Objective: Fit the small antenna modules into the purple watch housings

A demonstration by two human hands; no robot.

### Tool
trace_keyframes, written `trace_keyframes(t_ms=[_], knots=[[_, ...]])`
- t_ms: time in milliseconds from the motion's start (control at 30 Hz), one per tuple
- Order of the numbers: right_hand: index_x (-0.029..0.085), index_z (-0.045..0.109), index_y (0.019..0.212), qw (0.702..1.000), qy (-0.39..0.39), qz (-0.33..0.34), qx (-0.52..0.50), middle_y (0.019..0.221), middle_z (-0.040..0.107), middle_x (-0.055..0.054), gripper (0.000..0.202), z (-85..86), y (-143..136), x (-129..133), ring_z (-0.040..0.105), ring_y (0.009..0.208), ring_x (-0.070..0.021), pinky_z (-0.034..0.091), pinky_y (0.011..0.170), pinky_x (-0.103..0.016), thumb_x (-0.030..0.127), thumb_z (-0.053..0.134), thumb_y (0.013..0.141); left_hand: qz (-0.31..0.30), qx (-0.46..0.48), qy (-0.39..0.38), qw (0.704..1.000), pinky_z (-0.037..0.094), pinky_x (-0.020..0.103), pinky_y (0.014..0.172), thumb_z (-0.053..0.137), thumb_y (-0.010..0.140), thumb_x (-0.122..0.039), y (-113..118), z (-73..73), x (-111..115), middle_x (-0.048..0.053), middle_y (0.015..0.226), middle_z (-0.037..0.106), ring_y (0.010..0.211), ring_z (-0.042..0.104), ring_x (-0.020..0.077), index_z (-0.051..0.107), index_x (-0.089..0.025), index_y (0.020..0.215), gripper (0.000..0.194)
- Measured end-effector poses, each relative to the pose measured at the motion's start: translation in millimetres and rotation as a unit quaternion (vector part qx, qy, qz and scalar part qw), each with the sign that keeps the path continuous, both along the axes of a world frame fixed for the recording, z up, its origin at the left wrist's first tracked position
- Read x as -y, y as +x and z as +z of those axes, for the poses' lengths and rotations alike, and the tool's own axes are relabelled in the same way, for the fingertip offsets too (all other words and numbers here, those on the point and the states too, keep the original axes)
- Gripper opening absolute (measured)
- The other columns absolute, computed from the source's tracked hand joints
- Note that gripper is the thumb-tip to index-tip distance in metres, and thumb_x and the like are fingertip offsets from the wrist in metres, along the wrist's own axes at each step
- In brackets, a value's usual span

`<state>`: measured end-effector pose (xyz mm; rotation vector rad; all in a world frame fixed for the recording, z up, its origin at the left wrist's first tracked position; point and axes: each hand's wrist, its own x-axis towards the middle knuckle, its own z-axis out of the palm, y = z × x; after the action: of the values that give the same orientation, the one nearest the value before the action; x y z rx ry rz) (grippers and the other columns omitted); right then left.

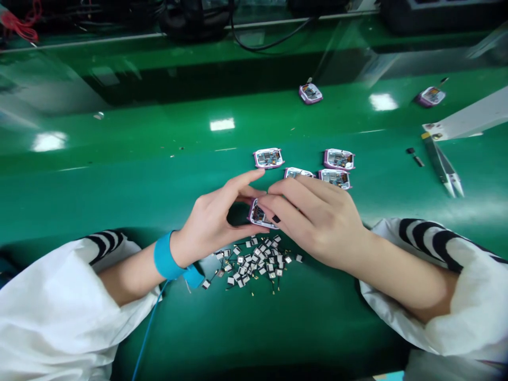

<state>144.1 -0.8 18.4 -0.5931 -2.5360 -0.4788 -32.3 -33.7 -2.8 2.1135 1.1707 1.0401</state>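
My left hand (214, 217) grips a purple-and-white watch case (259, 214) by its edges, thumb below and fingers above. Circuitry shows inside the case's open face. Over its right side, my right hand (317, 219) is closed with its fingertips bent down to the case. A small black square part (277, 218) shows at these fingers; the rest of it is hidden. Just below both hands lies a pile of small silver-and-black parts (257, 262) with short thin cables and gold-coloured tips.
Beyond my hands lie more open watch cases (269, 158), several in all, two further back (310, 93). Tweezers (443, 166) and a small black part (415, 157) lie at the right. A blue wrist strap (165, 256) trails a cord (147, 333) from my left wrist.
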Motion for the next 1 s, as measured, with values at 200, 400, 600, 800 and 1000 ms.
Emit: trace_keyframes(t_ms=[200,400,600,800,1000], knots=[[0.013,0.059,0.076,0.995,-0.065,0.020,-0.071,0.073,0.061,-0.005,0.019,-3.8,0.6,0.7,0.055,0.068,-0.0132,0.042,0.054,-0.026,0.007,0.042,0.081,0.014,-0.004,0.002,1.000,0.051,0.019,0.079,0.072,0.065,-0.032,3.2,-0.8,2.5,-0.001,0.094,0.062,0.081,0.061,0.0098,0.036,-0.025,0.124,0.069],[0.014,0.059,0.092,0.993,-0.094,0.004,-0.067,0.085,0.065,-0.005,0.027,-2.4,3.7,5.0,0.057,0.074,-0.0134,0.047,0.062,-0.027,0.006,0.035,0.084,0.044,0.019,0.007,0.999,0.052,0.019,0.076,0.074,0.062,-0.031,4.7,-4.1,4.5,-0.001,0.090,0.061,0.079,0.061,0.0096,0.038,-0.023,0.121,0.069],[0.016,0.060,0.078,0.990,-0.120,-0.028,-0.071,0.076,0.062,-0.004,0.011,1.1,0.7,2.2,0.056,0.071,-0.0134,0.046,0.061,-0.027,0.015,0.049,0.081,0.051,0.051,-0.009,0.997,0.054,0.023,0.078,0.073,0.063,-0.028,5.5,-4.8,4.8,0.000,0.095,0.062,0.086,0.061,0.0124,0.039,-0.023,0.119,0.065],[0.020,0.064,0.080,0.935,-0.299,-0.014,-0.191,0.071,0.056,0.000,0.007,-5.0,-2.5,-6.0,0.052,0.064,-0.0077,0.043,0.053,-0.021,0.021,0.057,0.078,0.063,0.088,-0.013,0.994,0.054,0.023,0.079,0.075,0.061,-0.028,6.5,-4.6,5.6,0.001,0.094,0.063,0.087,0.062,0.0126,0.042,-0.021,0.115,0.063],[0.017,0.062,0.073,0.892,-0.388,0.004,-0.232,0.067,0.053,0.001,0.003,-8.6,-3.4,-9.5,0.050,0.062,-0.0062,0.041,0.052,-0.020,0.017,0.060,0.074,0.063,0.103,-0.038,0.992,0.054,0.023,0.080,0.076,0.060,-0.028,6.2,-6.4,5.4,-0.001,0.092,0.063,0.088,0.062,0.0127,0.043,-0.022,0.111,0.061]])
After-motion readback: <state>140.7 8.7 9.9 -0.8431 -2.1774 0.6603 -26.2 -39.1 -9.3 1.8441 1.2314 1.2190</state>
